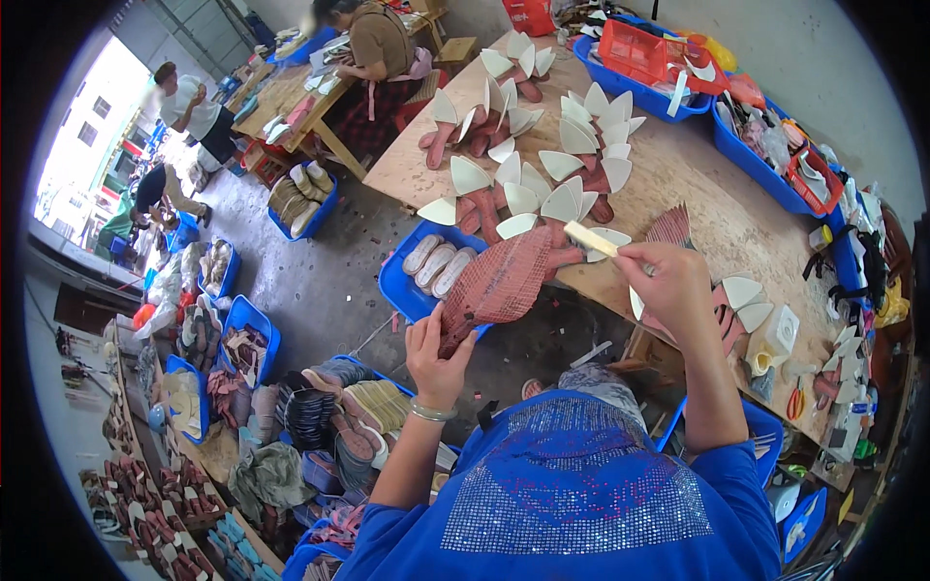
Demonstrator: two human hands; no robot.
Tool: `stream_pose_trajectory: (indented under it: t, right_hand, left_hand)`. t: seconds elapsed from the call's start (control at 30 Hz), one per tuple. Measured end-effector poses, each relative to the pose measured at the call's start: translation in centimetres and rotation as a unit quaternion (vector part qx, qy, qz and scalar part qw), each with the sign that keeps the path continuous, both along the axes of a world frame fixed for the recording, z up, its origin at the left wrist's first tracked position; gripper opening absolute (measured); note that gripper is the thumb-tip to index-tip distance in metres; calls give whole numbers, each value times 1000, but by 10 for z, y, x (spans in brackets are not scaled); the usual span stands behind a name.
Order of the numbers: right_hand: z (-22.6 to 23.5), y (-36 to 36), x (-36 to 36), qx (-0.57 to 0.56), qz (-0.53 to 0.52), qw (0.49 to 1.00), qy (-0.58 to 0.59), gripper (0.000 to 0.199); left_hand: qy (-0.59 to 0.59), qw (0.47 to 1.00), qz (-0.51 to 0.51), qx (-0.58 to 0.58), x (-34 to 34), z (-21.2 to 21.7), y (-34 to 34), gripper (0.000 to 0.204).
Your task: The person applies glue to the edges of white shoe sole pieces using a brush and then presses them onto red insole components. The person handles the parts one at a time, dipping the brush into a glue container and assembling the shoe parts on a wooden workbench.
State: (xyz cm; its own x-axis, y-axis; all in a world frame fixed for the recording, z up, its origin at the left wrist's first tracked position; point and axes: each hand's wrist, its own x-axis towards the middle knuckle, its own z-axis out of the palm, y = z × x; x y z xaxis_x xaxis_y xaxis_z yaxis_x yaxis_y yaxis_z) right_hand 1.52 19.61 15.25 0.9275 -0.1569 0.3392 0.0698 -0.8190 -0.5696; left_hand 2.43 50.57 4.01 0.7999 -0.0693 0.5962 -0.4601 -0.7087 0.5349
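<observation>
My left hand (436, 355) is closed on the lower edge of a reddish, snake-patterned shoe upper (499, 288), its thumb lying against the patterned face. The upper is held tilted over the near edge of the wooden table (722, 184). In my right hand (670, 283) a pale yellow flat stick (589, 238) is pinched between thumb and fingers. Its far end lies close to the narrow strap end of the upper; whether they touch I cannot tell. Beyond, several red uppers with white pointed stiffener pieces (562, 203) stand in clusters on the table.
A blue basket (395, 286) with pale soles stands left of the upper. At the right are a white container (778, 334) and orange-handled scissors (796, 402). Blue bins (765, 165) line the table's far right side. A co-worker (380, 48) sits at another table.
</observation>
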Motion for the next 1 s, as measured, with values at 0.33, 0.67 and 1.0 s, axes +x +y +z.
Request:
stream_pose_trajectory:
  t: [0.33,0.67,1.0]
  right_hand:
    - [11,10,2,-46,74,996,-26,12]
    - [14,27,11,43,108,980,-160,12]
    - [26,-3,3,45,148,979,-132,13]
  left_hand:
    - [49,998,15,-45,-3,3,9,63]
    - [15,999,35,-27,-7,11,2,57]
    - [-29,996,81,0,-43,36,-16,58]
